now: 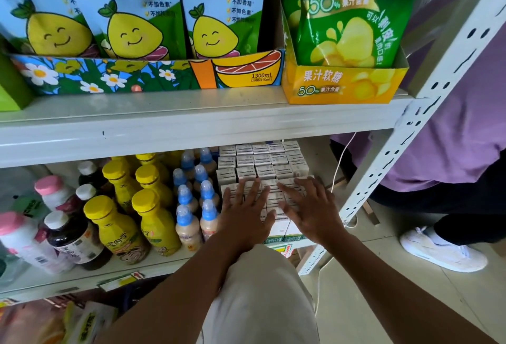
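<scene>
cartons [262, 161] in white card stand packed in tight rows at the right end of the lower shelf [82, 275], just beside the slotted white upright [410, 138]. the left hand [245, 217] and the right hand [310, 213] both lie flat on the tops of the front rows, side by side, fingers straight and spread apart, nothing clamped in either. the print on the carton tops is too small to read, and the green lettering along their front faces is blurred. to the left of the cartons stand blue-capped bottles [186, 223] of a beige drink, then yellow bottles [153, 215] with yellow caps and a cartoon label, then dark juice bottles [74, 239] with white caps and pink-capped bottles [19, 237]. a price tag [120, 280] with a red arrow sits on the shelf edge. on the upper shelf [164, 124] pale blue pouches [131, 12] read 金银花柚子汁, with 不加香精 and 不加色素 beside a smiling yellow fruit; their flowered tray [109, 78] is marked 1300ml (10袋x130ml). right of it a green bag [345, 15] reads 50% 果汁含量 and stands in a yellow box [339, 83] marked 果汁软糖, 50% 果汁含量. beyond the upright is a person in a purple shirt [451, 130] and dark trousers, one white shoe [443, 250] on the tiled floor, and a white cable [339, 163] hangs near the cartons
</scene>
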`<state>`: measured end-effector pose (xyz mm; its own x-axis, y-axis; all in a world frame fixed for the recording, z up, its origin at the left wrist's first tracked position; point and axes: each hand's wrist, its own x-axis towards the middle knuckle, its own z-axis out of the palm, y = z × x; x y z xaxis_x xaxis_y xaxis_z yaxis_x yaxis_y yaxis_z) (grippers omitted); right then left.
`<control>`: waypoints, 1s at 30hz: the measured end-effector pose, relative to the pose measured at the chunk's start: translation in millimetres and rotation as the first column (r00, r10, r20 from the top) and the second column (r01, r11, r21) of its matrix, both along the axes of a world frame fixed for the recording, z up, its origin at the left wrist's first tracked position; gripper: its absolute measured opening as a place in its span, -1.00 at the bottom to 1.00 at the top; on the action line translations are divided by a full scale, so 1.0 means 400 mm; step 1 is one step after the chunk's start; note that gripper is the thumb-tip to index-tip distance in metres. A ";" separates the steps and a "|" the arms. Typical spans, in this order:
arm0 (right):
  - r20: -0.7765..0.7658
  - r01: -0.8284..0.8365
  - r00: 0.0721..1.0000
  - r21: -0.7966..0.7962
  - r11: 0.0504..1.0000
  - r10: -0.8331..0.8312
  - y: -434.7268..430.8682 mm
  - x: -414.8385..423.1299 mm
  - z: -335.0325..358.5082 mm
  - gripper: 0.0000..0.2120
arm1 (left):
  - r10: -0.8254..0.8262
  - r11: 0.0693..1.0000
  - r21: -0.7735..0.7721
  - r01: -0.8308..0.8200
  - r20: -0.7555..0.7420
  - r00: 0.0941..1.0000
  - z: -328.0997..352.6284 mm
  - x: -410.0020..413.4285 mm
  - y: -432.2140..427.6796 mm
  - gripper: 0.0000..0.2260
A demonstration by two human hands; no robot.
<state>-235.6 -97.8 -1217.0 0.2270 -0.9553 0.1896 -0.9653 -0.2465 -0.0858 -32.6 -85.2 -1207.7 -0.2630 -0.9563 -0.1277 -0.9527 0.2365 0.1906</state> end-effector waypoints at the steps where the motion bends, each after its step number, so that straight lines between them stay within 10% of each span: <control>1: -0.004 -0.006 1.000 0.002 1.000 0.006 -0.006 -0.001 0.004 -0.46 | -0.005 1.000 0.008 0.005 -0.001 1.000 0.001 0.003 -0.004 -0.40; 16: -0.018 -0.024 0.999 0.194 0.981 0.028 -0.109 0.016 0.019 -0.06 | 0.128 0.992 0.009 -0.128 -0.008 0.992 -0.007 0.007 -0.131 -0.37; 30: -0.077 -0.020 0.997 0.119 0.993 0.030 -0.130 0.023 -0.007 -0.34 | 0.127 0.991 -0.050 -0.127 -0.002 0.992 -0.024 0.011 -0.123 -0.39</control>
<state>-226.6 -149.8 -1219.6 0.2606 -0.9638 0.0562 -0.9639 -0.2630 -0.0405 -28.1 -134.3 -1217.2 -0.1388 -0.9871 -0.0792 -0.9760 0.1228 0.1800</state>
